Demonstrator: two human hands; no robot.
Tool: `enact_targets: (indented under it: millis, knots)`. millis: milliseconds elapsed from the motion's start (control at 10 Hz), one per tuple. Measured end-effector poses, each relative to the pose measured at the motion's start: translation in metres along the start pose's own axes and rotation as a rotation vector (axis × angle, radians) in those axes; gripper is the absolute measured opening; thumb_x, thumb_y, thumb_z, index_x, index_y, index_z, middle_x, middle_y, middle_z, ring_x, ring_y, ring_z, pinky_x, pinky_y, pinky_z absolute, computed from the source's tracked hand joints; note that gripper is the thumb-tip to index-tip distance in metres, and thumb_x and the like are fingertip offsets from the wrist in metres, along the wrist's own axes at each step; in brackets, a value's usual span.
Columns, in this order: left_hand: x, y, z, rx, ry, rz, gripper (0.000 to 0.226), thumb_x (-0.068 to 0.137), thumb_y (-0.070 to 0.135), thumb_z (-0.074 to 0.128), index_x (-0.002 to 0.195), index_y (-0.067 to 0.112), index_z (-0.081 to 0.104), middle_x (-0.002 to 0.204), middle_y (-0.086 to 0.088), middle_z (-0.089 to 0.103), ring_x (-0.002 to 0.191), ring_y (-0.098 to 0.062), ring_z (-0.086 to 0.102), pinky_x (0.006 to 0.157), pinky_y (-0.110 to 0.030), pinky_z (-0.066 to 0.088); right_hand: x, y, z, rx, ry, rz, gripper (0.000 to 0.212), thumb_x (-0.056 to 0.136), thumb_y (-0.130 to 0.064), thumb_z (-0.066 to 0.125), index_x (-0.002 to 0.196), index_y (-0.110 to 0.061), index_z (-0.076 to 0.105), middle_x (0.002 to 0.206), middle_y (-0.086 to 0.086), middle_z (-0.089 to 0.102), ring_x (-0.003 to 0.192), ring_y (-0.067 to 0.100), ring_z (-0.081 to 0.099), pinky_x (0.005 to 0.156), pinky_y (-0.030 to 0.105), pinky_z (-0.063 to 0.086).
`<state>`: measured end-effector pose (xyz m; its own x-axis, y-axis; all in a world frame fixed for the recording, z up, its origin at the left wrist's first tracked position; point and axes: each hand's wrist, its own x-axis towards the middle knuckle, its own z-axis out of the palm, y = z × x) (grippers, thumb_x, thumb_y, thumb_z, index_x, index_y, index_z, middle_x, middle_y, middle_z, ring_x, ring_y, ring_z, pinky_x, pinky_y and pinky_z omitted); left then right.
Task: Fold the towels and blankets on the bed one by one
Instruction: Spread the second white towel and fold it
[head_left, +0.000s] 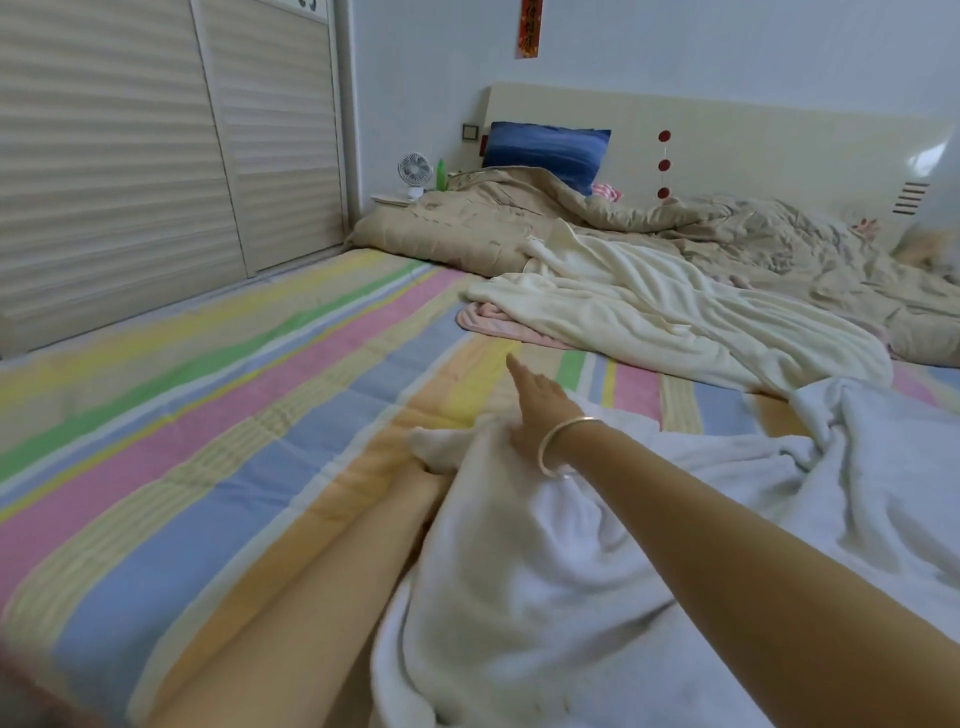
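Observation:
A white towel (597, 582) lies crumpled across the near right of the striped bed sheet (218, 415). My left hand (423, 475) is mostly hidden under the towel's far corner, which drapes over it; it seems to grip that corner. My right hand (537, 402), with a bracelet on the wrist, is stretched flat over the towel's far edge, fingers straight and pointing away. Farther back lies a rumpled cream blanket (675, 317), and a pink towel (493, 322) peeks out from under its left end.
A beige quilt (519, 218) is heaped along the headboard (753, 140), with a blue pillow (545, 148) behind it. A small fan (414, 171) and a green bottle (441, 174) stand at the bed's far left corner. Sliding wardrobe doors (156, 156) line the left side.

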<state>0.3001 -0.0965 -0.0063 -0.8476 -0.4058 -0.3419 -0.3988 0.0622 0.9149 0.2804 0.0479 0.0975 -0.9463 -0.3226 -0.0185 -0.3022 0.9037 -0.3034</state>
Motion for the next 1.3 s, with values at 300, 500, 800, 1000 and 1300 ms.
enact_targets:
  millis: [300, 500, 800, 1000, 1300]
  knots:
    - [0.019, 0.082, -0.119, 0.118, 0.177, 0.411, 0.019, 0.085, 0.012, 0.057, 0.104, 0.013, 0.057, 0.107, -0.009, 0.057, 0.091, -0.027, 0.059, 0.069, -0.034, 0.045, 0.003, 0.005, 0.016, -0.164, -0.087, 0.174, 0.066, 0.089, -0.058, 0.047, 0.144, -0.024, 0.033, 0.138, 0.006, 0.049, 0.127, 0.029, 0.041, 0.096, 0.037, 0.039]
    - [0.055, 0.087, -0.156, -0.319, 0.089, 0.113, 0.033, 0.088, -0.011, 0.042, 0.12, -0.009, 0.052, 0.105, -0.027, 0.063, 0.081, -0.035, 0.064, 0.049, -0.033, 0.054, 0.016, -0.018, 0.012, -0.272, 0.094, 0.197, 0.039, 0.085, -0.048, 0.057, 0.117, -0.025, 0.054, 0.111, 0.001, 0.064, 0.107, 0.025, 0.055, 0.071, 0.03, 0.039]
    - [0.044, 0.007, -0.191, -0.378, -0.138, -0.187, 0.017, 0.1, 0.006, 0.048, 0.095, 0.002, 0.063, 0.067, -0.009, 0.07, 0.062, -0.014, 0.066, 0.046, -0.019, 0.053, 0.045, -0.068, 0.036, -0.049, 0.043, 0.093, 0.047, 0.101, -0.046, 0.035, 0.091, -0.016, 0.07, 0.101, 0.011, 0.066, 0.11, 0.029, 0.052, 0.083, 0.031, 0.04]
    - [0.046, 0.013, -0.159, -0.287, -0.196, -0.118, 0.017, 0.096, -0.003, 0.051, 0.107, 0.004, 0.061, 0.089, -0.01, 0.069, 0.077, -0.02, 0.067, 0.054, -0.026, 0.057, 0.083, -0.101, 0.058, -0.011, 0.141, 0.014, 0.026, 0.094, -0.02, 0.05, 0.116, -0.021, 0.064, 0.114, 0.005, 0.064, 0.111, 0.023, 0.055, 0.088, 0.031, 0.046]
    - [0.072, 0.026, -0.12, -0.187, -0.333, -0.032, 0.019, 0.093, 0.031, 0.064, 0.101, 0.015, 0.071, 0.09, -0.007, 0.075, 0.091, -0.025, 0.071, 0.089, -0.044, 0.056, 0.115, -0.119, 0.072, -0.234, -0.23, 0.27, 0.014, 0.098, -0.024, 0.052, 0.11, -0.022, 0.058, 0.124, 0.003, 0.061, 0.118, 0.024, 0.056, 0.093, 0.032, 0.046]
